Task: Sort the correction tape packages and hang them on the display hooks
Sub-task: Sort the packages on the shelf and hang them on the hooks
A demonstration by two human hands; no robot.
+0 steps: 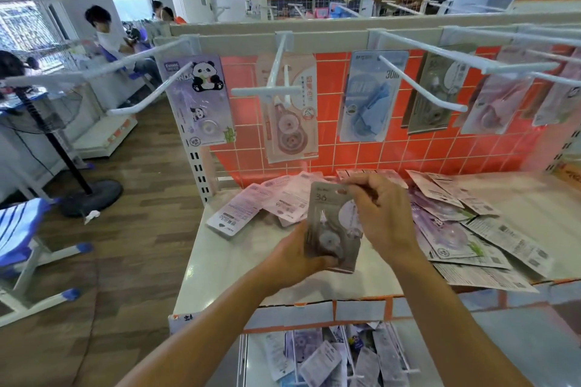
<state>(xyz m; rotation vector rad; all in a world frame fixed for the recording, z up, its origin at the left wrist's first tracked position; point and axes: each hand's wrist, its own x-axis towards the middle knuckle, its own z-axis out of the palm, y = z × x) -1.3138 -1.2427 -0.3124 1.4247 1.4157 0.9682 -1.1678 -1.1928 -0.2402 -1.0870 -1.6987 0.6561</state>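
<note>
A grey blister-card correction tape package (330, 223) marked 36 was held upright before the orange grid panel (393, 154), the left hand (301, 256) gripping its lower edge, the right hand (382, 213) pinching its top corner. Below the panel, loose pink and purple packages (456, 229) littered the white shelf (232, 264), bare toward its front-left edge. White hooks (423, 83) jutted out above the panel.

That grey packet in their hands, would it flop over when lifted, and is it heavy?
Probably fairly stiff: the grey packet shows no bend though the left hand holds only its bottom end. Likely light, since the right hand merely pinches its top. Its glossy plastic blister may be slippery.
</note>
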